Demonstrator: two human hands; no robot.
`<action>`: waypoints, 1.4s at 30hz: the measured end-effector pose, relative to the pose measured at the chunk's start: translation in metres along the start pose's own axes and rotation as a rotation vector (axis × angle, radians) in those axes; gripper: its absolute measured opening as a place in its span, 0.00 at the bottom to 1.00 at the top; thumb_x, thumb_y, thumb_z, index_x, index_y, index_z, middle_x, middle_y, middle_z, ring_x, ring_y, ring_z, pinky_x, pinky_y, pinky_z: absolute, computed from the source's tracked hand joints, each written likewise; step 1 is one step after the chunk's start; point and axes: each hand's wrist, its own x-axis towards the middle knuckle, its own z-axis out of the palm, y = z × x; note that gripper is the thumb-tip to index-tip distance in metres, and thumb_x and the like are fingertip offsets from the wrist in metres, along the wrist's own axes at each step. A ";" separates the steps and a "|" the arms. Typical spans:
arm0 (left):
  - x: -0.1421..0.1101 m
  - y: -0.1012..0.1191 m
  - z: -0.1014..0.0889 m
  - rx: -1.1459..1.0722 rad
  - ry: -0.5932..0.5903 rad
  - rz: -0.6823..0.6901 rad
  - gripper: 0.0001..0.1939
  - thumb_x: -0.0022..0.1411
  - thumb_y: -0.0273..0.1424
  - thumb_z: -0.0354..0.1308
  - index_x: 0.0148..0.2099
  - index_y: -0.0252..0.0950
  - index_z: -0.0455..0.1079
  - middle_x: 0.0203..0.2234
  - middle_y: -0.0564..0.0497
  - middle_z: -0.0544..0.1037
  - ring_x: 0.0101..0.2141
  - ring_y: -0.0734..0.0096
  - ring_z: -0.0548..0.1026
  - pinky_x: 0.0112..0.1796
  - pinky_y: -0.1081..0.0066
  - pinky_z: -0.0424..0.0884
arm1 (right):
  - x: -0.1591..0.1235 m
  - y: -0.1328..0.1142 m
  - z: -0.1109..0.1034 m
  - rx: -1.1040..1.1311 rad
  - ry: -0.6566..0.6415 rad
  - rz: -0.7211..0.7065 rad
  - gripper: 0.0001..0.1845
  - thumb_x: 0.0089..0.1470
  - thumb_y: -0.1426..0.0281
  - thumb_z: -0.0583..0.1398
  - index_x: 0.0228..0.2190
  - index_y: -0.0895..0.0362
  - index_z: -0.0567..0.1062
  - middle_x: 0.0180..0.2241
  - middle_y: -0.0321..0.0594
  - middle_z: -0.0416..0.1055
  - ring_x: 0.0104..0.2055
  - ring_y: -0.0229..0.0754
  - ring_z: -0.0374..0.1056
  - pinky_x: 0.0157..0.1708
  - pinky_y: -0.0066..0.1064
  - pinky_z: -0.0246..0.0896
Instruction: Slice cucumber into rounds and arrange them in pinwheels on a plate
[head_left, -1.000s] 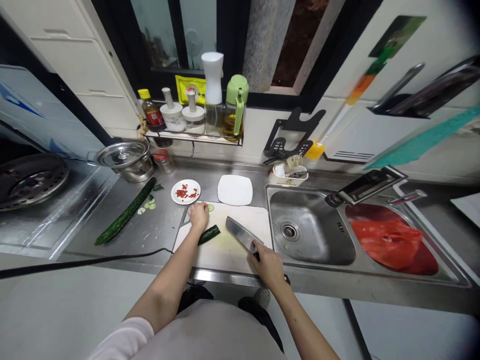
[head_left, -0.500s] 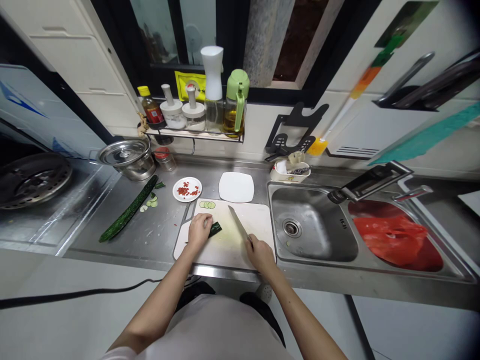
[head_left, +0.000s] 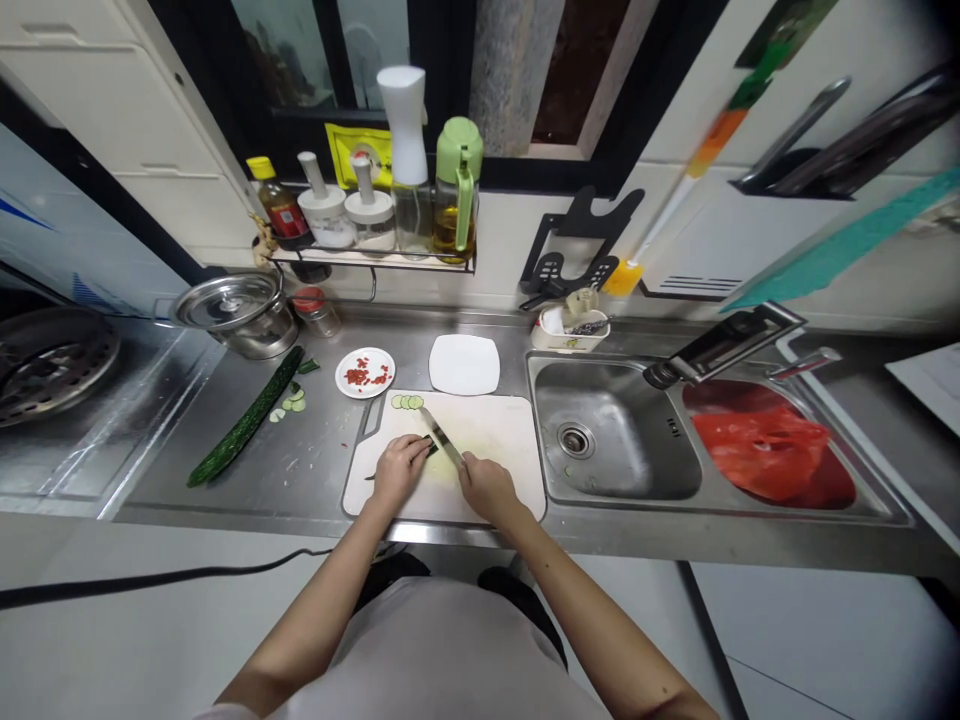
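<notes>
On the white cutting board point(head_left: 495, 440) my left hand point(head_left: 399, 469) is curled over a short piece of cucumber point(head_left: 430, 446), holding it down. My right hand point(head_left: 486, 486) grips the handle of a knife point(head_left: 442, 438), whose blade stands edge-down against the end of that piece beside my left fingers. Three cucumber slices point(head_left: 406, 402) lie at the board's far edge.
A whole cucumber point(head_left: 246, 418) and loose slices lie on the steel counter to the left, by a lidded pot point(head_left: 229, 310). Behind the board are a small plate of chopped red chilli point(head_left: 364, 372) and a white square plate point(head_left: 464, 364). A double sink point(head_left: 611, 440) is on the right.
My left hand came back from the board's far edge onto the cucumber piece. My right hand swung the knife left from lying flat to standing edge-down at the piece.
</notes>
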 end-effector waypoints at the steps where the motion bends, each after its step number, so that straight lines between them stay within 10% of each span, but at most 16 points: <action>1: 0.000 0.000 0.000 -0.002 0.003 0.004 0.12 0.65 0.32 0.53 0.46 0.42 0.76 0.39 0.49 0.77 0.41 0.67 0.73 0.42 0.66 0.71 | 0.000 -0.002 0.001 -0.004 0.003 -0.005 0.15 0.64 0.68 0.44 0.42 0.58 0.68 0.36 0.47 0.75 0.40 0.46 0.71 0.36 0.32 0.57; 42: 0.000 0.000 0.001 0.025 -0.041 0.002 0.12 0.66 0.33 0.51 0.45 0.42 0.75 0.39 0.47 0.75 0.42 0.66 0.71 0.43 0.65 0.70 | -0.011 -0.016 0.003 -0.006 -0.117 -0.010 0.14 0.59 0.77 0.47 0.44 0.63 0.68 0.39 0.54 0.74 0.43 0.49 0.72 0.39 0.35 0.63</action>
